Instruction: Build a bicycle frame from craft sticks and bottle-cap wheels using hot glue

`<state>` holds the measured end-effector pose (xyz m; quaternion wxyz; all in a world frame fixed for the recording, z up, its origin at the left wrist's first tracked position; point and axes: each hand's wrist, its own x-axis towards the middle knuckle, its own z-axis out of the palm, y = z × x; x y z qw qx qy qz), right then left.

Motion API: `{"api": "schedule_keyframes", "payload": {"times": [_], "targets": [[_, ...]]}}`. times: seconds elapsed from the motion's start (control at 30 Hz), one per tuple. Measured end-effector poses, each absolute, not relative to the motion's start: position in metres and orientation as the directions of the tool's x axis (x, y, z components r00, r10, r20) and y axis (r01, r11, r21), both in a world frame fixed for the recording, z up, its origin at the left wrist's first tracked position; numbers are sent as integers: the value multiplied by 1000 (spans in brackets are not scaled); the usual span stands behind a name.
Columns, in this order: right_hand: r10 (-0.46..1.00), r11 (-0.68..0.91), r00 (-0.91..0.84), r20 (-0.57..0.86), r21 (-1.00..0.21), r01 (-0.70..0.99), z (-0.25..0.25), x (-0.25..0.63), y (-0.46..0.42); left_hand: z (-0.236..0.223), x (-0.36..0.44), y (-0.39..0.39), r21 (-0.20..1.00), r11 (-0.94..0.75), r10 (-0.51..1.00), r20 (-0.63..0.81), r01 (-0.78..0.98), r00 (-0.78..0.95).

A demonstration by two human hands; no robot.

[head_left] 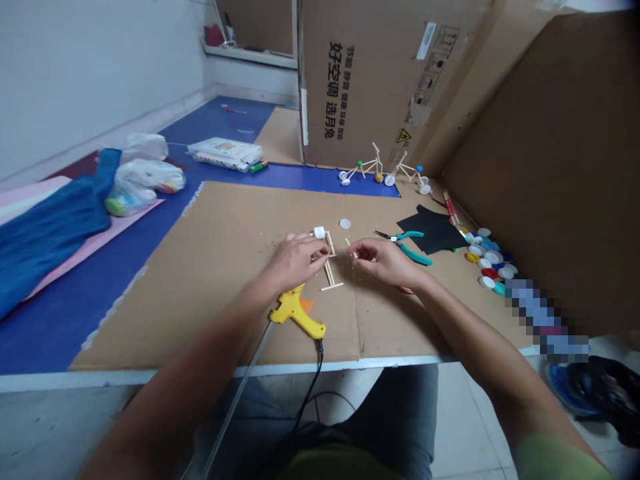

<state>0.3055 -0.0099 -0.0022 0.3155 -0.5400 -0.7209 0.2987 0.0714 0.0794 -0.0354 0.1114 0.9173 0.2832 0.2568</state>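
Note:
On the cardboard sheet lies a small frame of thin wooden sticks (329,274), with a white bottle cap (319,232) at its far end. My left hand (299,259) rests over the frame's left side, its thumb and fingers closed around one of its sticks. To the right, my right hand (379,257) pinches a short piece of wooden stick (349,245), apart from the frame. A yellow hot glue gun (296,312) lies just below my left hand, its cord running off the front edge. Pliers with teal handles (413,248) are beyond my right hand.
A loose translucent disc (345,224) lies past the hands. Black sheet material (433,229) and several bottle caps (493,257) are on the right. Two stick models with cap wheels (369,168) stand by the cardboard box (370,80). Plastic bags (145,183) and blue cloth (55,233) lie left.

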Motion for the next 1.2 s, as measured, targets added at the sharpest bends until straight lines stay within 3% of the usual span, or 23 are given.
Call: {"api": "schedule_keyframes", "payload": {"times": [0.27, 0.5, 0.97, 1.2], "targets": [[953, 299, -162, 254, -737, 606, 6, 292, -3, -32, 72, 78, 325, -818, 573, 396, 475, 717], [967, 243, -184, 176, -854, 460, -14, 288, -8, -32, 72, 77, 313, -825, 563, 400, 470, 723], [978, 206, -127, 165, -853, 480, -17, 289, -12, -33, 71, 77, 333, -813, 580, 393, 478, 713], [970, 211, -212, 119, -846, 489, -13, 293, -13, -33, 70, 77, 337, -812, 582, 389, 477, 715]]}}
